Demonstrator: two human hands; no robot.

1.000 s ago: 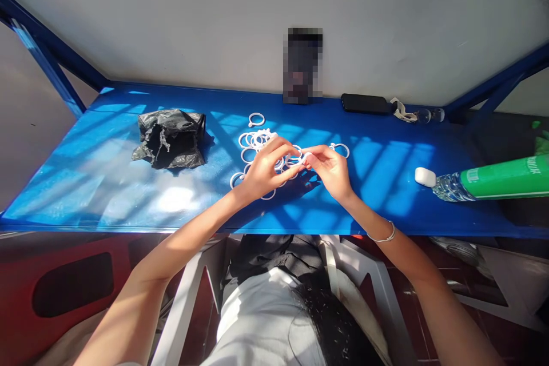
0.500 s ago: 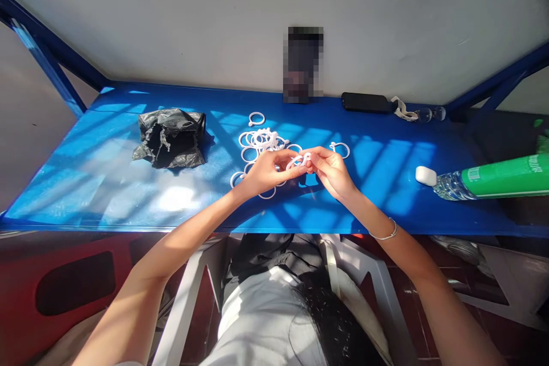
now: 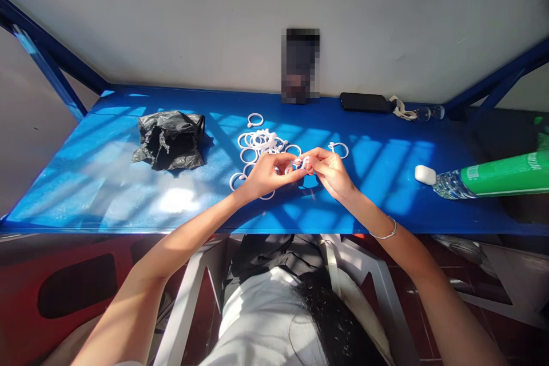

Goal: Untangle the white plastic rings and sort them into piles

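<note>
A heap of several white plastic rings (image 3: 259, 142) lies on the blue table (image 3: 107, 183), just beyond my hands. My left hand (image 3: 266, 174) and my right hand (image 3: 330, 173) meet above the table, and both pinch one white ring (image 3: 299, 163) between their fingertips. One ring (image 3: 255, 120) lies apart behind the heap. Another ring (image 3: 338, 149) lies alone to the right of my right hand. A few rings stick out from under my left hand.
A crumpled black plastic bag (image 3: 170, 139) sits to the left. A green-labelled water bottle (image 3: 489, 179) lies on its side at the right. Against the wall stand a blurred dark object (image 3: 300, 66), a black case (image 3: 364, 102) and a small clip. The wall is close behind.
Both hands have drawn slightly closer to me and lower, still pinching the ring between them. Nothing else on the table has moved.
</note>
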